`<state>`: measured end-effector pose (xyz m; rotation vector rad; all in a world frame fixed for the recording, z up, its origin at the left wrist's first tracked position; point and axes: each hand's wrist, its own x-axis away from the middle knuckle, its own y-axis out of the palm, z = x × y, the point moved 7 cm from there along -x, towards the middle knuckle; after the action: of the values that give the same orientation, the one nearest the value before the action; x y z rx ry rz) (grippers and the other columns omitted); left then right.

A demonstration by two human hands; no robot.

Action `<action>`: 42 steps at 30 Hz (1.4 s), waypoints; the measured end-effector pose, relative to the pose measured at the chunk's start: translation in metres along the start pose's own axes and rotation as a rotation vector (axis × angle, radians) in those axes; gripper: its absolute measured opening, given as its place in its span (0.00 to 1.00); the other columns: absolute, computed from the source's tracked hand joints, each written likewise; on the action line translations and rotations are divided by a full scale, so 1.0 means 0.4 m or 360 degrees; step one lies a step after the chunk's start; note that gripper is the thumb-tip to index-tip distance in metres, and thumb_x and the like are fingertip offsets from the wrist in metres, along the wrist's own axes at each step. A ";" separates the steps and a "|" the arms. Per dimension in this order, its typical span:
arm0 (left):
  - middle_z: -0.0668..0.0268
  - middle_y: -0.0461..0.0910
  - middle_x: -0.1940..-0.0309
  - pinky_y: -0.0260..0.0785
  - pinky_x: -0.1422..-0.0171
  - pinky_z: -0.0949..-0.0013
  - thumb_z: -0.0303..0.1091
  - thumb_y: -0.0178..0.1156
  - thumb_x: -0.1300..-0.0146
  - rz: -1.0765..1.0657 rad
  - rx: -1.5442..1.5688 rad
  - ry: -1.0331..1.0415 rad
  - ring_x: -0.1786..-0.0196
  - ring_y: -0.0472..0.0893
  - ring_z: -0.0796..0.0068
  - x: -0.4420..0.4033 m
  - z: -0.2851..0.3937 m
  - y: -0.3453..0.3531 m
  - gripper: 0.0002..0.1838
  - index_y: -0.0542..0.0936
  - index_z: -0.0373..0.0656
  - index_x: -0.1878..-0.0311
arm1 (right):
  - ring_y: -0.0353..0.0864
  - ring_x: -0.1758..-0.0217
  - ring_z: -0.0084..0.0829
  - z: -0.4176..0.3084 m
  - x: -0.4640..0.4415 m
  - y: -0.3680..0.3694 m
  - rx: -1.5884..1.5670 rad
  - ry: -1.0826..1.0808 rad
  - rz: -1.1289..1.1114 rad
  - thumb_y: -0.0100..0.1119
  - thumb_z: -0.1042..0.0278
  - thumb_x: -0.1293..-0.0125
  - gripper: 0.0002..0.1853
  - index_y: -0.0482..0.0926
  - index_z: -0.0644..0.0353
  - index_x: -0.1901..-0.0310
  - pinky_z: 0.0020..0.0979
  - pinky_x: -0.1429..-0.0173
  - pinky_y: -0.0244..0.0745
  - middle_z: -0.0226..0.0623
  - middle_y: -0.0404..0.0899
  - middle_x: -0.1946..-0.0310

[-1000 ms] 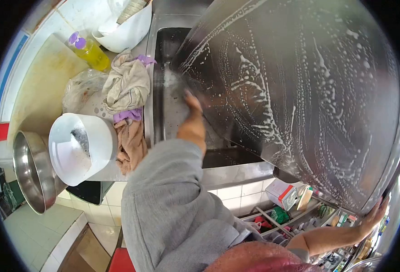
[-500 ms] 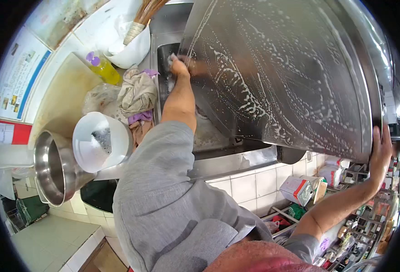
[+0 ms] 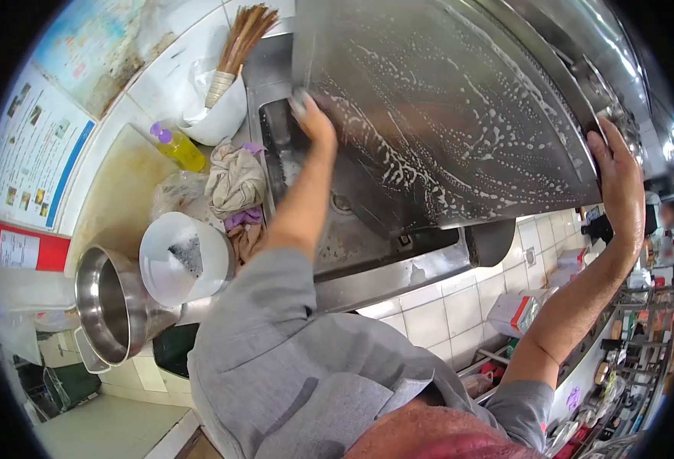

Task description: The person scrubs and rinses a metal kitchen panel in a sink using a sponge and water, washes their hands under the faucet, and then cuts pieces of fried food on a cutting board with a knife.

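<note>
A large stainless steel sheet (image 3: 444, 115), streaked with soap suds, stands tilted over the metal sink (image 3: 352, 241). At its right edge my right hand (image 3: 620, 180) grips the rim, thumb on the soapy face. My left hand (image 3: 315, 122) is by the sheet's left edge, above the sink basin. Its fingers are closed round something small and whitish grey, too blurred to name. A faint reflection of my arm shows on the sheet.
Left of the sink are a crumpled beige cloth (image 3: 235, 180), a yellow soap bottle (image 3: 180, 149), a white bowl (image 3: 222, 115) with a stick brush (image 3: 237, 50), a white bucket (image 3: 218, 264) and a steel pot (image 3: 107, 306). Tins (image 3: 516, 312) stand on the right.
The sheet's right edge has shifted up and left in view, with my right hand still on it. My left hand has moved slightly right along the sheet's left side. The camera view has shifted too.
</note>
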<state>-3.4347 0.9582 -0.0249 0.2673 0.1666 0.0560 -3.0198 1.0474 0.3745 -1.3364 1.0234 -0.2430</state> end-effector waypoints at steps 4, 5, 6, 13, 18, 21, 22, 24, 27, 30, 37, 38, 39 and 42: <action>0.48 0.61 0.35 0.53 0.31 0.62 0.50 0.38 0.30 -0.0122 0.0044 -0.0269 0.35 0.64 0.54 0.036 -0.076 -0.046 0.31 0.62 0.30 0.37 | 0.80 0.56 0.31 -0.033 -0.010 0.008 -0.0127 -0.0043 -0.0063 0.50 0.53 0.33 0.23 0.72 0.61 0.43 0.29 0.49 0.69 0.46 0.81 0.57; 0.50 0.63 0.36 0.53 0.31 0.63 0.51 0.36 0.29 -0.0093 0.0227 -0.0746 0.35 0.65 0.57 0.140 -0.175 -0.068 0.32 0.62 0.31 0.36 | 0.80 0.56 0.31 -0.050 -0.014 0.014 -0.0126 -0.0023 -0.0056 0.50 0.53 0.33 0.23 0.72 0.61 0.43 0.29 0.49 0.69 0.46 0.81 0.57; 0.55 0.63 0.36 0.57 0.34 0.60 0.59 0.29 0.31 -0.0432 0.0829 -0.1047 0.40 0.69 0.58 0.250 -0.420 -0.028 0.36 0.58 0.38 0.33 | 0.80 0.55 0.31 -0.080 -0.024 0.018 -0.0181 -0.0131 -0.0064 0.50 0.54 0.33 0.23 0.72 0.61 0.43 0.29 0.49 0.69 0.46 0.80 0.57; 0.50 0.42 0.30 0.39 0.26 0.56 0.37 0.45 0.33 -0.0550 -0.0091 0.0104 0.27 0.44 0.54 0.661 0.229 0.039 0.33 0.44 0.40 0.29 | 0.80 0.51 0.38 -0.066 -0.064 0.036 -0.0174 -0.0251 -0.0046 0.51 0.53 0.34 0.22 0.73 0.59 0.44 0.33 0.47 0.69 0.48 0.79 0.54; 0.48 0.55 0.32 0.44 0.28 0.51 0.36 0.51 0.37 -0.0492 -0.0365 0.1135 0.29 0.52 0.46 0.155 0.431 0.104 0.28 0.60 0.38 0.34 | 0.80 0.51 0.39 -0.061 -0.051 0.020 -0.0170 -0.0219 0.0026 0.51 0.55 0.34 0.21 0.73 0.59 0.44 0.34 0.48 0.70 0.49 0.79 0.55; 0.48 0.66 0.38 0.59 0.36 0.61 0.47 0.45 0.32 -0.0348 -0.0050 -0.0019 0.39 0.68 0.55 -0.065 0.149 0.048 0.29 0.63 0.33 0.37 | 0.78 0.54 0.48 -0.106 -0.046 0.019 -0.0194 -0.0317 -0.0052 0.49 0.55 0.34 0.18 0.75 0.55 0.48 0.38 0.50 0.71 0.49 0.79 0.58; 0.50 0.68 0.40 0.62 0.38 0.65 0.51 0.41 0.31 -0.0304 -0.0111 -0.0605 0.43 0.71 0.58 -0.040 0.025 0.012 0.31 0.63 0.31 0.37 | 0.78 0.54 0.48 -0.133 -0.052 0.016 -0.0192 -0.0313 -0.0029 0.49 0.55 0.34 0.18 0.75 0.55 0.48 0.38 0.50 0.71 0.49 0.79 0.58; 0.51 0.67 0.40 0.61 0.36 0.64 0.57 0.34 0.30 -0.0208 0.0347 -0.0865 0.41 0.70 0.61 0.121 -0.239 -0.032 0.35 0.62 0.32 0.37 | 0.79 0.53 0.43 -0.162 -0.067 0.038 -0.0182 -0.0226 -0.0207 0.50 0.56 0.34 0.21 0.73 0.61 0.46 0.35 0.49 0.69 0.51 0.79 0.57; 0.52 0.63 0.37 0.57 0.33 0.62 0.50 0.37 0.29 -0.0179 -0.0093 -0.0822 0.38 0.67 0.60 0.470 -0.239 -0.045 0.32 0.53 0.32 0.33 | 0.77 0.52 0.49 -0.179 -0.071 0.043 0.0074 -0.0394 0.0031 0.49 0.57 0.34 0.17 0.74 0.53 0.47 0.41 0.50 0.70 0.50 0.79 0.59; 0.49 0.44 0.30 0.34 0.25 0.55 0.32 0.43 0.34 -0.0481 -0.0146 0.0297 0.27 0.42 0.53 0.634 0.255 0.015 0.31 0.47 0.34 0.31 | 0.77 0.54 0.50 -0.173 -0.067 0.040 0.0079 -0.0481 0.0144 0.48 0.57 0.34 0.15 0.74 0.49 0.48 0.44 0.52 0.71 0.50 0.79 0.63; 0.42 0.50 0.32 0.47 0.28 0.53 0.42 0.47 0.33 -0.0116 0.0020 0.0934 0.29 0.52 0.48 0.090 0.701 0.124 0.31 0.55 0.34 0.33 | 0.77 0.56 0.51 -0.207 -0.034 0.019 0.0170 -0.0388 0.0129 0.48 0.57 0.34 0.13 0.74 0.49 0.52 0.46 0.51 0.72 0.49 0.79 0.63; 0.42 0.57 0.37 0.52 0.31 0.54 0.42 0.47 0.34 -0.0253 0.0138 0.0573 0.34 0.59 0.48 -0.102 0.626 0.163 0.29 0.59 0.31 0.36 | 0.78 0.57 0.51 -0.210 -0.027 0.013 0.0168 -0.0349 0.0129 0.48 0.56 0.34 0.13 0.74 0.49 0.52 0.46 0.52 0.72 0.48 0.80 0.64; 0.43 0.65 0.43 0.57 0.35 0.55 0.43 0.47 0.34 -0.0228 0.0315 0.0259 0.40 0.66 0.48 -0.148 0.595 0.160 0.27 0.63 0.29 0.40 | 0.78 0.57 0.51 -0.207 -0.025 0.011 0.0167 -0.0345 0.0135 0.48 0.56 0.34 0.13 0.74 0.49 0.52 0.46 0.52 0.72 0.48 0.80 0.64; 0.43 0.71 0.48 0.59 0.35 0.57 0.43 0.46 0.33 -0.0054 0.0239 0.0127 0.41 0.69 0.50 -0.183 0.533 0.176 0.26 0.66 0.27 0.44 | 0.78 0.57 0.50 -0.211 -0.027 0.014 0.0199 -0.0356 0.0093 0.48 0.56 0.34 0.13 0.74 0.50 0.53 0.46 0.54 0.73 0.47 0.80 0.65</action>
<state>-3.4725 0.9652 0.2079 0.4123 0.2551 0.0204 -3.0891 0.9987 0.3838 -1.1892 0.8438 -0.1086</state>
